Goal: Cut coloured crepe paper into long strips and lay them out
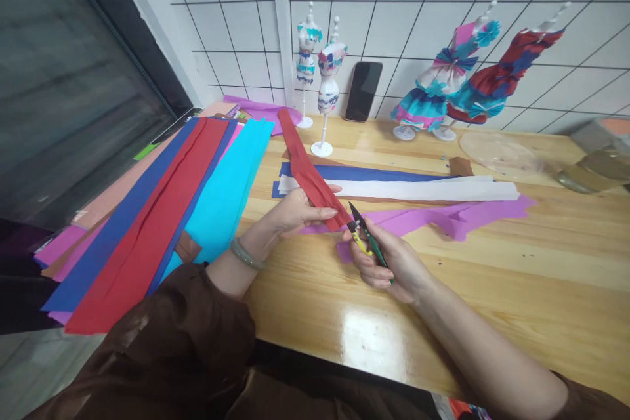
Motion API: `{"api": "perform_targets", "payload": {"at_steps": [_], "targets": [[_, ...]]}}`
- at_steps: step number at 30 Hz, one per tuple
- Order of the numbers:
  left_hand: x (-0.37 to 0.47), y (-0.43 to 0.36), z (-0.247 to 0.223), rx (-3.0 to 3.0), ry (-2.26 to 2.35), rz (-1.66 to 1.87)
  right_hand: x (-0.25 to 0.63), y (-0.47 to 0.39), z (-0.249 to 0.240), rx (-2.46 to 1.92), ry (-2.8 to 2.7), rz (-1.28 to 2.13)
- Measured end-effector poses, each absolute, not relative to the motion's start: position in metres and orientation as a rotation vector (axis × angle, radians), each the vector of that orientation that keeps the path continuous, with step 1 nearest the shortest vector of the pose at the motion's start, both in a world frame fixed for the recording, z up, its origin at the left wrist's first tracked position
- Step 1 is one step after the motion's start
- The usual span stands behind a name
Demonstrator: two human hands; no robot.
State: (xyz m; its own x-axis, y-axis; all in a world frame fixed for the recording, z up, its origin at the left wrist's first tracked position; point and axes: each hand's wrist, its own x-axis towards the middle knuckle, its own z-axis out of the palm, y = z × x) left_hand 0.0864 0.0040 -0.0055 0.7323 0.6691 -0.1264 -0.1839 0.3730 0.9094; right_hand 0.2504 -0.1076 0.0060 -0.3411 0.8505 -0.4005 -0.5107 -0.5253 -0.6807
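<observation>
Head view: left hand [298, 211] pinches creased red strip [306, 170]; right hand [394, 259] grips pointed snips [375, 245].

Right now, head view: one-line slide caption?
Left hand pinches a red strip while the right hand holds green-and-yellow snips by its near end, over a wooden table.

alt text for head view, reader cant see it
The left hand holds a long red papery strip, with green-and-yellow-handled snips in the right hand at the strip's near end. Behind, four colourfully decorated miniature mannequins stand on a pale wooden table.
</observation>
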Motion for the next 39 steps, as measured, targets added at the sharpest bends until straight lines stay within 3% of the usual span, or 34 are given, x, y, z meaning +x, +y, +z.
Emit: {"api": "perform_targets", "payload": {"at_steps": [18, 33, 39], "targets": [[0.0866, 0.0057, -0.0042, 1.145, 0.545, 0.602, 0.2482, -0.1076, 0.0034, -1.051, -0.613, 1.860], [0.0887, 0.0036, -0.0112, 1.244, 0.501, 0.583, 0.2515, -0.1043, 0.0010, -1.035, -0.501, 2.045], [0.0903, 0.0012, -0.0102, 1.220, 0.503, 0.550, 0.2483, -0.1046, 0.0057, -1.047, -0.505, 1.962]]}}
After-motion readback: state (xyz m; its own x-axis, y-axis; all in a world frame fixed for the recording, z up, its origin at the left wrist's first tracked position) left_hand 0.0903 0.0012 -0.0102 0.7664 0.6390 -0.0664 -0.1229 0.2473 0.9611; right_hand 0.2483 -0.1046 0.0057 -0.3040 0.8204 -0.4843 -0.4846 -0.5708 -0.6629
